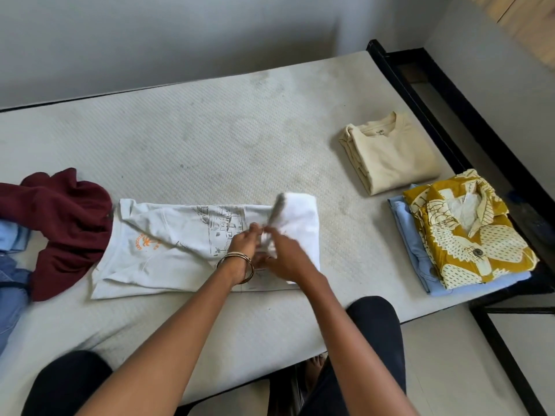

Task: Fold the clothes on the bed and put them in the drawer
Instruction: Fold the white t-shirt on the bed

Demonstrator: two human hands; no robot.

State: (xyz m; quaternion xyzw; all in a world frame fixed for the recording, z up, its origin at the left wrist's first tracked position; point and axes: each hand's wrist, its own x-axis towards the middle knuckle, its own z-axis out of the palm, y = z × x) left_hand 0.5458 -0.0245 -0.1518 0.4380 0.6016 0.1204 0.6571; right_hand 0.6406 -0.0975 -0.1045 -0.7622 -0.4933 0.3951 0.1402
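Head view: bare white quilted mattress [210,139] on a black bed frame [420,94], grey walls behind. Left hand [241,244] and right hand [285,256] both pinch the white tee [168,235] mid-fold, its right end turned over. Orange chest print left of the hands, unreadable.

A black metal frame [432,94] runs along the bed's right edge. Grey walls [150,34] meet beyond its far right corner, a wooden panel [528,22] above, pale floor [444,364] beyond the near edge.
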